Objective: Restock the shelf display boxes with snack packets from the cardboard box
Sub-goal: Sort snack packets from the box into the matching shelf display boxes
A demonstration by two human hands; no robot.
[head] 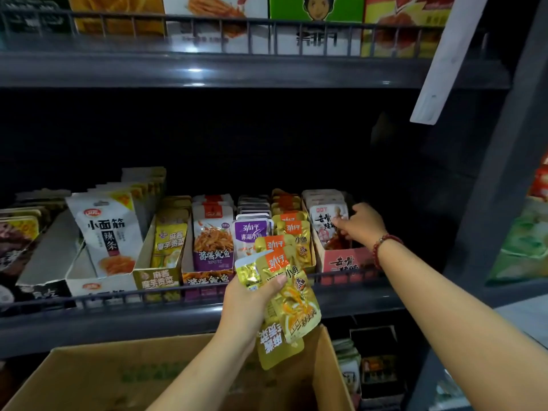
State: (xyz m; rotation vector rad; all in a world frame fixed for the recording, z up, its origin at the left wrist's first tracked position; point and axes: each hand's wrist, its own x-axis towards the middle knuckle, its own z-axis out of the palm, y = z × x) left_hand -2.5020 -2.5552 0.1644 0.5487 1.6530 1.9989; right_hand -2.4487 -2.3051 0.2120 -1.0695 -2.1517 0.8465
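A dim shop aisle is showing dark metal shelving, and the middle shelf [189,318] is carrying a row of open display boxes behind a low wire rail. The cardboard box [326,366] is sitting open just below that shelf. The left hand [246,304] is gripping a fanned bunch of gold snack packets [292,295] above the box, thumb pressing across their fronts. The right hand [360,222] is reaching to the red display box [345,262] at the row's right end, its fingers curling onto the front white packet [323,223] there; whether it is pinching or only pushing is hard to tell. Judging by this, the hand is tidying that box, so keeping the packets upright and pressed back should be helping. Both forearms are extending forward, the right one higher.
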